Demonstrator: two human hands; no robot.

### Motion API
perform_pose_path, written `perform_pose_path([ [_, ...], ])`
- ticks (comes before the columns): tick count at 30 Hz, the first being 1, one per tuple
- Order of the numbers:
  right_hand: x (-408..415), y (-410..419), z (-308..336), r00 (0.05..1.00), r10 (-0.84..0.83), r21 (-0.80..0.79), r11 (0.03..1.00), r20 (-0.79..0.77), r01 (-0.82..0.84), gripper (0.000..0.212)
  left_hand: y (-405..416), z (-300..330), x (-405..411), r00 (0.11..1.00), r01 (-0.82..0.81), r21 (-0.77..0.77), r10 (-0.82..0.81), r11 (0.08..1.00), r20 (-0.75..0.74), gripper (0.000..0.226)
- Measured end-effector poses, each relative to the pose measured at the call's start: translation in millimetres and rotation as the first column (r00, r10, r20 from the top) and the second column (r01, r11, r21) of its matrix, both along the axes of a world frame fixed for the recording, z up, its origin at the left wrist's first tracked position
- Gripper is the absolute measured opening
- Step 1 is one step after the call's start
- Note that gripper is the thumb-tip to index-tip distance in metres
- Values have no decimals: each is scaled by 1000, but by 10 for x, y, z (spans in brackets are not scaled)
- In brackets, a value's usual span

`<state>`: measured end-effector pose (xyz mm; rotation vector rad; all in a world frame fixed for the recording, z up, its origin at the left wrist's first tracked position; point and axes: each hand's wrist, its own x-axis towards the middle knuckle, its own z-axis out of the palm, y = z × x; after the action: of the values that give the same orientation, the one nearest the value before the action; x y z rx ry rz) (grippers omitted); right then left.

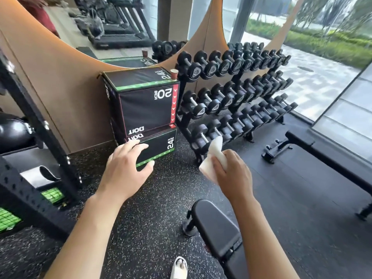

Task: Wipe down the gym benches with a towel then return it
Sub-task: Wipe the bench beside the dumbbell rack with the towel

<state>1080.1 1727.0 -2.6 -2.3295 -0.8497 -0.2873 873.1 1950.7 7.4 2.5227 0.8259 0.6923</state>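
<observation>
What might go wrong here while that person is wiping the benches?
The towel is only bunched in the right hand, so it may slip to the floor. A paper cup sits at the edge of the stacked jump boxes; a bump might tip it. The near bench stands close to the feet, a possible trip.

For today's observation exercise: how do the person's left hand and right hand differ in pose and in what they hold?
The left hand is open, fingers spread, holding nothing; the right hand grips a white towel. The left hand is seen in front of the stacked black boxes; the right is seen above the near bench. Both reach forward, bare-armed.
</observation>
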Motion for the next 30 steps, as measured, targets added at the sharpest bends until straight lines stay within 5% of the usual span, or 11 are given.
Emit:
perform_pose_path([
  [20,2316,1290,-62,1000,-18,29,999,-19,19,29,1308,129,2314,999,38,56,-38,998,-2,51],
  [30,2876,1829,-199,975,-218,28,975,-41,219,28,2168,87,3439,969,248,34,-247,968,-23,55],
])
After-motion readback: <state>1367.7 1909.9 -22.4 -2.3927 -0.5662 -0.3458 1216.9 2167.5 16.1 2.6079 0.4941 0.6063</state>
